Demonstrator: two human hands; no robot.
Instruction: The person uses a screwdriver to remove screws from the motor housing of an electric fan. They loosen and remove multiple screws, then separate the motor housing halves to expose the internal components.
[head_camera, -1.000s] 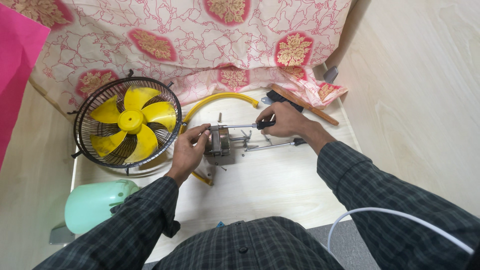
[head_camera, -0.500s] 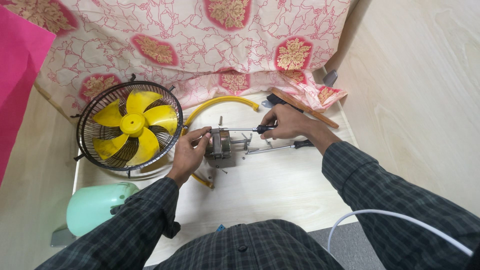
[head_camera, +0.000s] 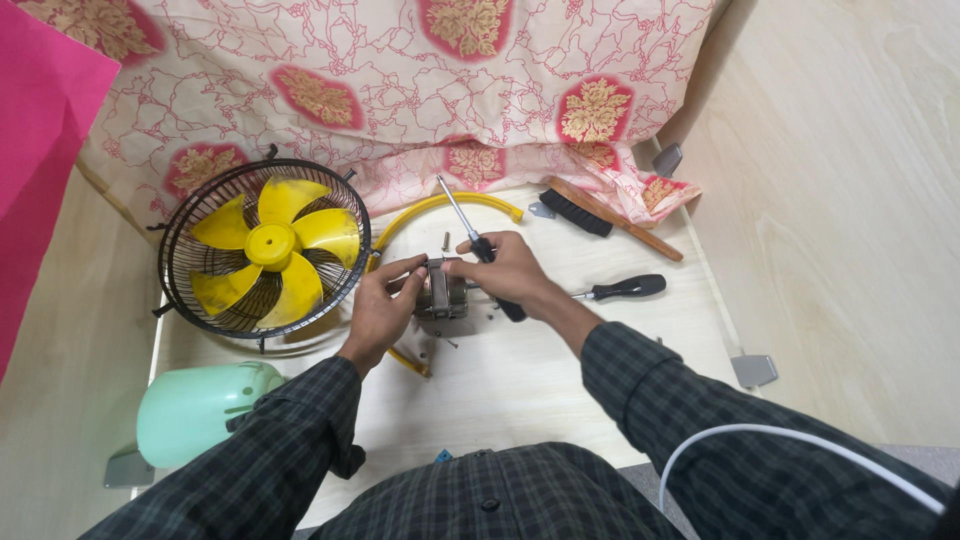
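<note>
From the head camera, both hands meet on a small metal motor (head_camera: 440, 290) that sits on the pale table (head_camera: 540, 380). The left hand (head_camera: 380, 305) is closed around the motor's left end, fingers curled over its top. The right hand (head_camera: 505, 272) grips a black-handled screwdriver (head_camera: 478, 245) and presses its fingertips against the motor's right side.

A second ago the screwdriver lay level, its tip driven into the motor from the right. Now its shaft points up and away from both hands, clear of the motor, so the screw there appears to be finished with and the hand has moved in to handle the motor itself.

Just right of the right hand lies a second screwdriver (head_camera: 620, 290); beyond it a brush (head_camera: 600, 215). Left of the left hand stands a yellow fan in its wire cage (head_camera: 262, 248), with a green cover (head_camera: 195, 408) nearer the body.
</note>
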